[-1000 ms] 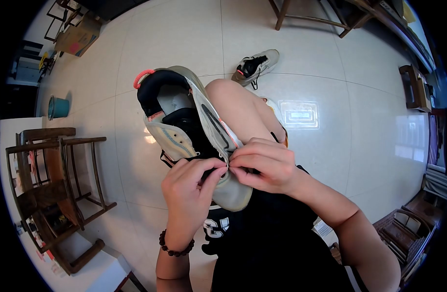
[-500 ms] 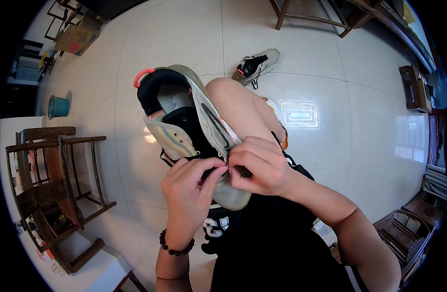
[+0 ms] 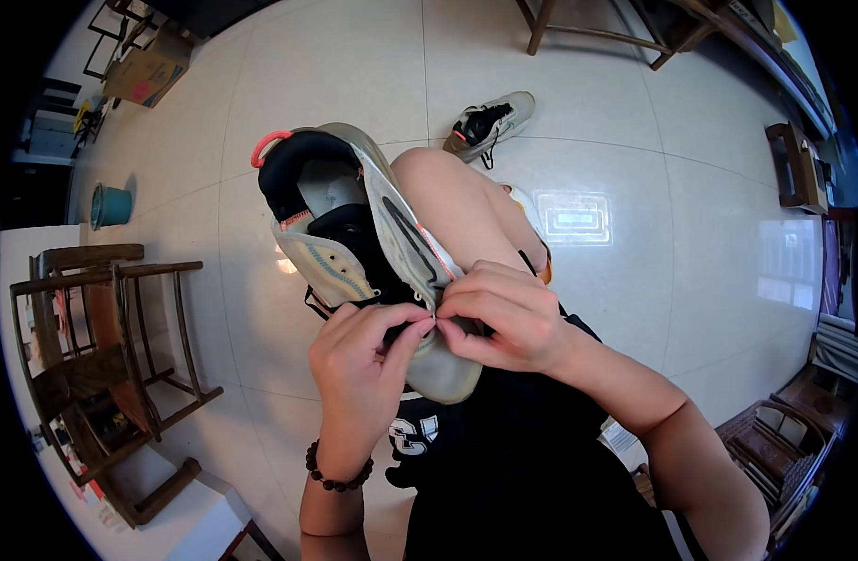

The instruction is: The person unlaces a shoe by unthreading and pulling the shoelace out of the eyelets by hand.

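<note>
A pale grey sneaker [image 3: 396, 210] with a black lining and an orange-red heel loop rests on my lap, toe toward me. My left hand [image 3: 368, 351], a beaded bracelet at its wrist, has thumb and forefinger pinched at the lower end of the lacing area. Opposite it, my right hand [image 3: 499, 318] pinches at the same spot from the right. The fingertips of both hands nearly meet there. What lies between them is too small and hidden to name. Black lace shows at the shoe's left side.
Another sneaker [image 3: 494, 123] lies on the tiled floor [image 3: 354, 56] beyond my knee. Wooden chairs [image 3: 120, 271] stand at the left, near a teal bucket [image 3: 115, 205] and a cardboard box [image 3: 148, 70]. More wooden furniture [image 3: 597, 33] is at the upper right.
The fingers of my right hand have closed in on the pinch, with thumb and forefinger now closer to my left fingertips. The sneaker has shifted very slightly left.
</note>
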Motion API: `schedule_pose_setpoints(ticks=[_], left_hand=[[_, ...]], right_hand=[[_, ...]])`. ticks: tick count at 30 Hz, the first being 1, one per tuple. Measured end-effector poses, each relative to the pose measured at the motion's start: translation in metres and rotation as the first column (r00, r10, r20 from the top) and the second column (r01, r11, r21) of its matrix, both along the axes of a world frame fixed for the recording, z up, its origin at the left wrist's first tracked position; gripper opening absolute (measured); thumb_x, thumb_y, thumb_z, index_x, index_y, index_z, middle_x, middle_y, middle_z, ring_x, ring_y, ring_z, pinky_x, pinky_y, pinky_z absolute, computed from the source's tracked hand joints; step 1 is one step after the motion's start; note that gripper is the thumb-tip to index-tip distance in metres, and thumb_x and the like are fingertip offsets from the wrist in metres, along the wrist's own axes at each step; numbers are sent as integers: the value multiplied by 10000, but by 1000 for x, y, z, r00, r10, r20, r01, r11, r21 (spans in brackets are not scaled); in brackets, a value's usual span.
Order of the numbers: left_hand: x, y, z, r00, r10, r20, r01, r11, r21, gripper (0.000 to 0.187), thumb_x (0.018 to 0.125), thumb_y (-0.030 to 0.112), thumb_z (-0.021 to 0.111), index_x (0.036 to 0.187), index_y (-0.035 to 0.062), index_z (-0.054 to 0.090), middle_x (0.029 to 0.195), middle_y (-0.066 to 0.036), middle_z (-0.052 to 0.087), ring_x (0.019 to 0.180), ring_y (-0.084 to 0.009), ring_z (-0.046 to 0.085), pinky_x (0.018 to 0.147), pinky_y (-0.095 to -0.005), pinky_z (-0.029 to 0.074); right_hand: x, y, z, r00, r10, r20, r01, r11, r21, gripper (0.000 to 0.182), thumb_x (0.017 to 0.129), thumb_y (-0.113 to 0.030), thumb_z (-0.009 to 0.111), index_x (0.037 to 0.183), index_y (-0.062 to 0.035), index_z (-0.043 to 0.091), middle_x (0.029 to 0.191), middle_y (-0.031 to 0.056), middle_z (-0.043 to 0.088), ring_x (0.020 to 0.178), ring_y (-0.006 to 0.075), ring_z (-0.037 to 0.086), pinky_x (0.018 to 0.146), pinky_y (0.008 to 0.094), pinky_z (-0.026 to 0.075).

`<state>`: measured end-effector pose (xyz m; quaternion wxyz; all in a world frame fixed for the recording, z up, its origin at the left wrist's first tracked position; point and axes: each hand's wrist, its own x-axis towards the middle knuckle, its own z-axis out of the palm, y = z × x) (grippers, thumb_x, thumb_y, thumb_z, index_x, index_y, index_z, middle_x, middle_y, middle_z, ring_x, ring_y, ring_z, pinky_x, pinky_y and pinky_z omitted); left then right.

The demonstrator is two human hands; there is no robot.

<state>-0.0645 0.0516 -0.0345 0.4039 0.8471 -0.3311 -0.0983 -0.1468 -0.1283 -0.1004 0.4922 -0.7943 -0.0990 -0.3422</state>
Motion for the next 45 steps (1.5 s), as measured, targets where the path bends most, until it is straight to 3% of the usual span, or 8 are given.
schedule_pose_setpoints(ticks=[11,23,25,30,32,39,41,45], left_hand=[[0,0,-3,1000,22,8,-22,1000,-3,105,848,56,874,928,66,807,790,-27,739,648,-174,555,581,-311,446],[-1,1,3,997,36,-67,-34,999,39,188,830,32,895,999,42,813,871,-31,747,717,-122,552,638,-269,463],[-1,0,1,999,38,-31,-37,999,7,172,825,71,901,969,67,809,847,-21,756,647,-161,544,563,-302,443],[0,1,2,1000,3,-5,-3,1000,14,156,840,73,890,973,66,808,846,-22,756,648,-163,546,573,-304,446],[1,1,2,1000,-4,5,4,1000,15,148,847,70,884,973,66,808,845,-22,755,649,-164,548,576,-305,447],[1,-1,3,1000,-10,2,9,1000,12,111,873,54,860,969,56,804,827,-34,745,676,-178,572,580,-305,466],[0,-2,4,1000,-18,5,18,1000,16,108,875,54,859,967,54,803,826,-36,745,679,-179,575,581,-305,470],[0,-1,3,1000,-13,11,13,1000,17,109,872,57,862,962,54,801,822,-35,743,675,-178,572,582,-303,466]], right_hand=[[5,7,6,997,-77,-20,74,990,-118,259,705,35,816,916,5,670,885,109,660,761,299,667,683,384,549],[5,4,4,998,-23,-62,18,997,-78,289,703,40,796,921,-2,611,874,128,633,784,340,672,740,426,579],[4,2,5,998,-8,-67,3,998,-68,287,707,43,794,921,-2,609,877,131,635,791,342,676,745,426,582],[2,-1,2,996,23,-82,-26,999,-32,278,717,50,788,926,3,610,882,138,638,804,346,682,751,418,585],[2,-2,-1,998,35,-51,-36,999,-14,268,717,63,799,921,2,635,885,119,659,731,278,663,658,354,546],[-3,-8,4,994,37,-102,-34,999,30,302,757,26,858,1019,13,710,943,125,706,779,268,699,673,339,563],[-2,-8,0,1000,15,-3,-15,1000,-27,307,750,26,870,1020,16,722,953,131,717,790,272,707,682,341,572],[1,-7,-6,999,20,26,-18,998,-65,298,743,35,872,998,17,720,952,132,720,794,282,709,690,353,578]])
